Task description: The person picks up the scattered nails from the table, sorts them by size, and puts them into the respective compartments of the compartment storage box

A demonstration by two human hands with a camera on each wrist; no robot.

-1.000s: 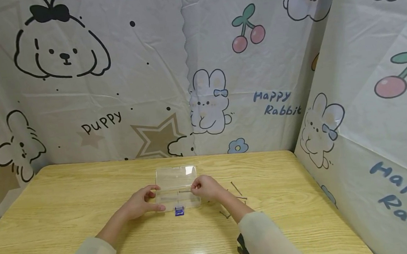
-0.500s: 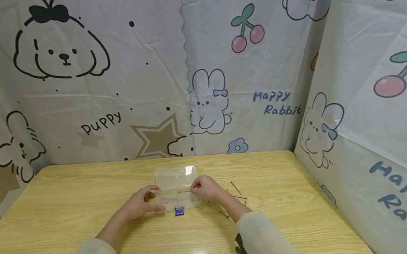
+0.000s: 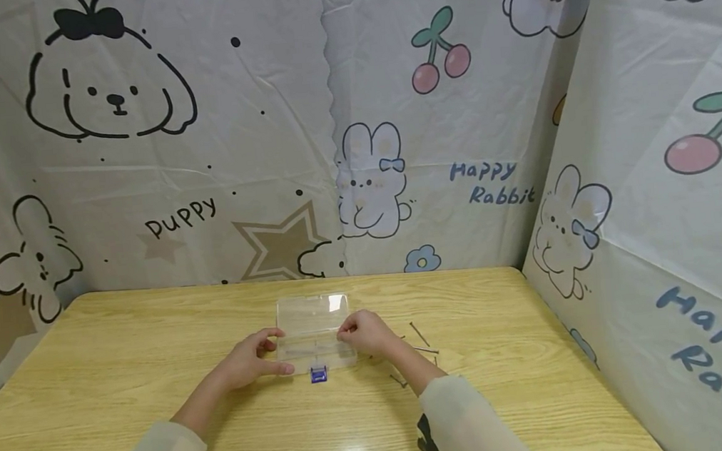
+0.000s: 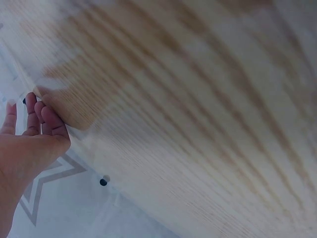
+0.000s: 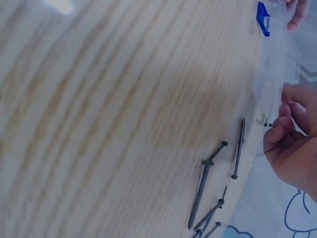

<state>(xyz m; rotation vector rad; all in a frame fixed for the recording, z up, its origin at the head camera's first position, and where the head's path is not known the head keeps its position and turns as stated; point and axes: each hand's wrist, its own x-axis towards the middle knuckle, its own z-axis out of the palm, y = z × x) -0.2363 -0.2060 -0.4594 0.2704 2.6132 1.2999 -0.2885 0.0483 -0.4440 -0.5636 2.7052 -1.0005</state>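
A clear plastic box (image 3: 310,324) lies open on the wooden table (image 3: 121,361), its blue latch (image 3: 318,374) toward me. My left hand (image 3: 251,357) grips the box's left end, forefinger over the rim and thumb at the near corner. At the right rim, the curled fingers of my right hand (image 3: 362,333) pinch a nail. Only a short dark end of that nail (image 5: 271,124) shows, in the right wrist view, beside the box (image 5: 275,64) and its latch (image 5: 262,20). In the left wrist view my left hand (image 4: 28,136) shows at the table's edge.
Several loose nails (image 3: 419,335) lie on the table just right of the box; the right wrist view shows these nails (image 5: 204,184) close to my hand. Printed cloth walls (image 3: 651,157) close off the table's back and right side.
A second ago a nail stuck out leftward from my right fingers over the box; that length no longer shows. The right hand has edged slightly toward the box. The left hand has not moved.
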